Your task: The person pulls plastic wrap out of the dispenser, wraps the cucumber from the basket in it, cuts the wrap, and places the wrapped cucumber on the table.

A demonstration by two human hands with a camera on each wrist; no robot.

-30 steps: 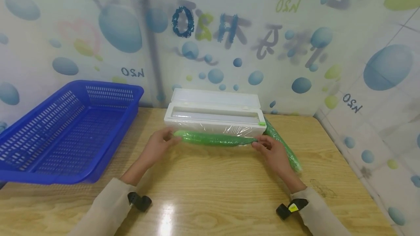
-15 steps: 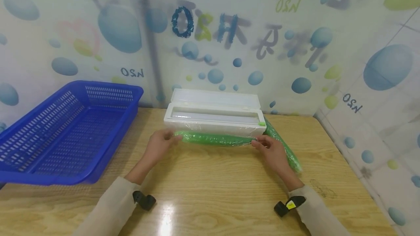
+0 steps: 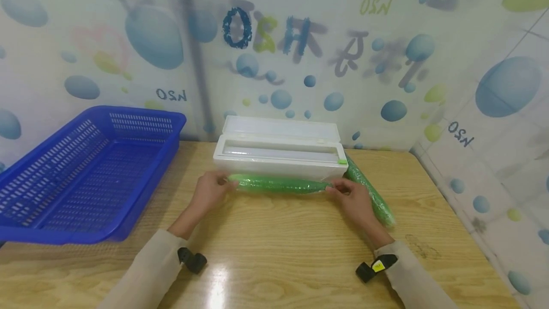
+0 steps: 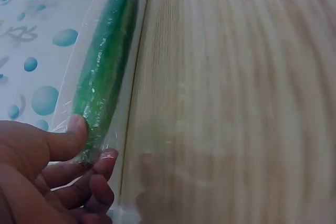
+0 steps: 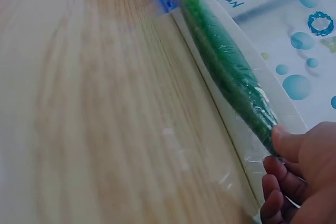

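Observation:
A green cucumber (image 3: 279, 184) in shiny clear plastic film lies crosswise between my two hands, in front of the white cling film dispenser (image 3: 280, 163). My left hand (image 3: 209, 193) pinches its paler end; in the left wrist view the thumb (image 4: 71, 139) presses on the film there. At the darker tip, my right hand (image 3: 353, 201) pinches with thumb and fingers, as the right wrist view also shows. The dispenser's lid (image 3: 280, 128) stands raised, and a pale roll (image 3: 280, 153) shows inside. Beside the right hand rests another film-wrapped cucumber (image 3: 371, 192), partly hidden by that hand.
A blue slotted plastic basket (image 3: 171, 156) stands on the left of the wooden table (image 3: 274, 252). The wall (image 3: 300, 94) with bubble patterns rises right behind the dispenser, and another wall meets the table's right edge.
Both hands have shifted slightly towards me with the cucumber, which looks turned a little between the fingers. Film creases across the dispenser's front show less now. Basket and second cucumber stay put.

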